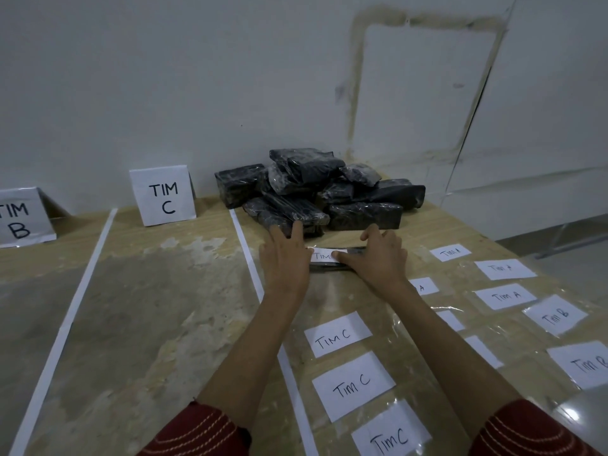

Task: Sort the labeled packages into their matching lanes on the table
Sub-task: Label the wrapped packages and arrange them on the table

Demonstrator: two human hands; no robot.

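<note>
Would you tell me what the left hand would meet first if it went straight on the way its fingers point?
Most likely the nearest black package at the front of the pile. The fingertips of the left hand seem right at its near edge, though depth is unclear.
</note>
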